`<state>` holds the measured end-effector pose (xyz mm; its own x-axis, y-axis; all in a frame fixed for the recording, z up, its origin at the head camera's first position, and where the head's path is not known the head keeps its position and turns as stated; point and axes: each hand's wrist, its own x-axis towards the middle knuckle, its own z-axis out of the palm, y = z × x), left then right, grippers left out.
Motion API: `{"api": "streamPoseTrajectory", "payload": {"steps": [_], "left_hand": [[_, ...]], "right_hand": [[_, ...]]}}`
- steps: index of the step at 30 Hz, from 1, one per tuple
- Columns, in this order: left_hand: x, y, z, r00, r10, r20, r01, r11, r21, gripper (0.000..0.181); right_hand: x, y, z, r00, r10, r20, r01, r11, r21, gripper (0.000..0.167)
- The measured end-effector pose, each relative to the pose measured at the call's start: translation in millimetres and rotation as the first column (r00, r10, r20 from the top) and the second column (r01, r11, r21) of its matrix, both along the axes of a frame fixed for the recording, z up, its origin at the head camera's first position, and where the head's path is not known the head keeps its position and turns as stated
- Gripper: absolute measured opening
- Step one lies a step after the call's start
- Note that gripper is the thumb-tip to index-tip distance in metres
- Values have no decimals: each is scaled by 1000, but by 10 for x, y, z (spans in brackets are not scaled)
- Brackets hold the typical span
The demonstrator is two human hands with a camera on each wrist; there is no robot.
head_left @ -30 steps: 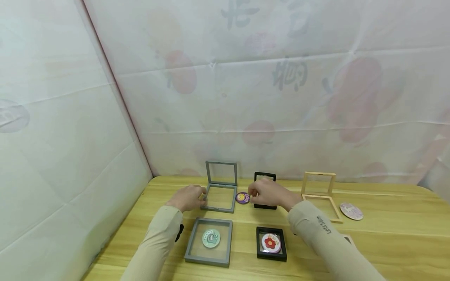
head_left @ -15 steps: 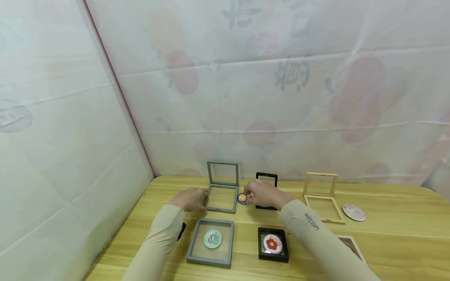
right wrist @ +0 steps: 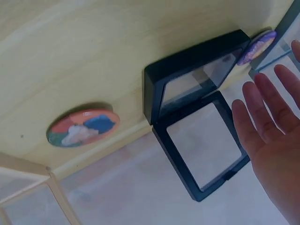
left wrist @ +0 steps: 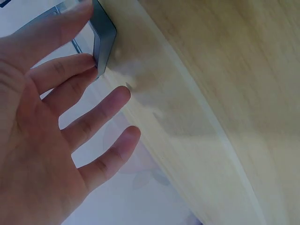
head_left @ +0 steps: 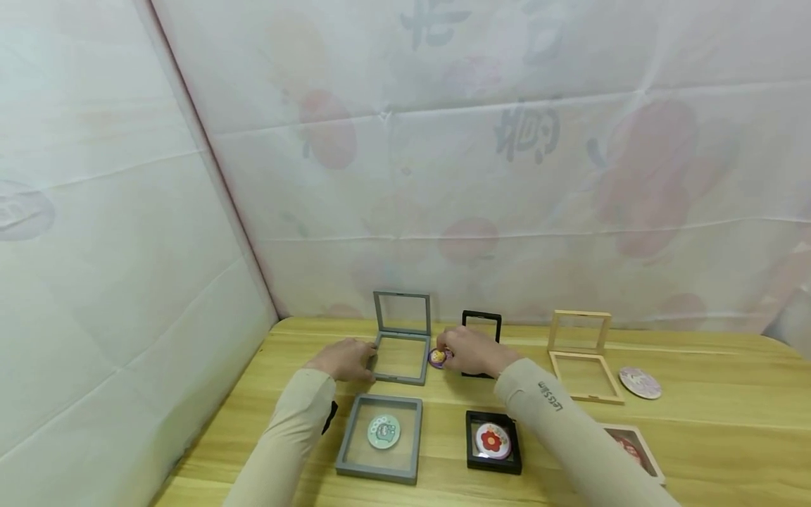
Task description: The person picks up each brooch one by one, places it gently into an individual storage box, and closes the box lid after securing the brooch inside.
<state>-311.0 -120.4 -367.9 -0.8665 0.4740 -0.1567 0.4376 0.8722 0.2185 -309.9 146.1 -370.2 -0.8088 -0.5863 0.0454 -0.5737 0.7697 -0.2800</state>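
Observation:
My left hand (head_left: pixel 345 359) is at the left edge of an opened grey frame (head_left: pixel 426 359), its lid upright; in the left wrist view, thumb and fingertips lie at the corner of the grey frame (left wrist: pixel 105 37), other fingers extended. The fingertips of my right hand (head_left: pixel 475 350) are over a round purple badge (head_left: pixel 436 359), partly covering it. In the right wrist view the purple badge (right wrist: pixel 258 47) lies flat beside an opened black frame (right wrist: pixel 194 58), near the loosely extended fingers of my right hand (right wrist: pixel 272 126); the thumb is out of that view.
Nearer stand a grey frame (head_left: pixel 412 440) with a green badge, a black frame (head_left: pixel 494 465) with a flower badge and another frame (head_left: pixel 646 451). An opened wooden frame (head_left: pixel 617 391) and pale badge (head_left: pixel 640 382) are right; a colourful badge (right wrist: pixel 83 127) lies between frames.
My right hand has moved left, from beside the purple badge to over it. My left hand has shifted slightly right against the grey frame, and more of the frame at the lower right shows.

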Motion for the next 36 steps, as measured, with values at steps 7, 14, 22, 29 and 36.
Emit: {"api": "streamPoseTrajectory", "payload": {"steps": [7, 14, 22, 29, 36], "left_hand": [[39, 55, -7, 999, -7, -43, 6, 1000, -22, 45], [69, 43, -13, 998, -13, -68, 10, 999, -49, 51], [70, 44, 22, 999, -21, -36, 19, 998, -63, 47], [30, 66, -1, 999, -48, 20, 48, 999, -4, 20], [24, 61, -43, 998, -48, 46, 47, 999, 20, 15]], "right_hand": [[-27, -39, -99, 999, -3, -41, 3, 1000, 17, 15], [-36, -93, -148, 999, -13, -46, 16, 998, 54, 27], [-82, -98, -182, 999, -30, -16, 31, 996, 79, 37], [-107, -57, -196, 999, -11, -48, 14, 997, 69, 25], [-113, -40, -213, 999, -20, -31, 22, 997, 67, 20]]}}
